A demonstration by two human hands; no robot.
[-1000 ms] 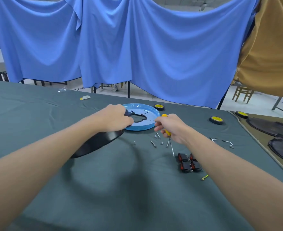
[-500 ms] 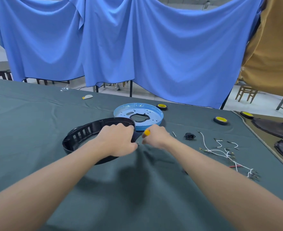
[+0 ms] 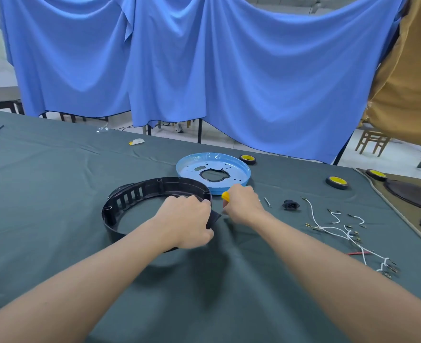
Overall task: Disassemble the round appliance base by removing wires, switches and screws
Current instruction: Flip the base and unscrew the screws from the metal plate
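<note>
- The round base (image 3: 135, 194), a black slotted ring, lies flat on the surface (image 3: 56, 194) in the middle of the view, with the blue plate (image 3: 213, 173) just beyond it at 1 o'clock.
- The left hand (image 3: 187, 221) sits on the ring's rim at about 4 o'clock, fingers curled over the edge and clamped on it beside a black tab.
- The right hand (image 3: 241, 206) is just beside the left, at its 2 o'clock, closed round a yellow-handled screwdriver (image 3: 225, 196). The handle end points toward 10 o'clock; the shaft and tip are hidden.
- The gripped patch of rim lies at about 8 o'clock from the right hand, the nearer one with the tool, so the next fastener there is probably its job.
- Both forearms reach forward, wrists low.
- Freed wires (image 3: 333, 229), a black socket (image 3: 290, 205) and a loose screw (image 3: 267, 201) lie at 3 o'clock.
</note>
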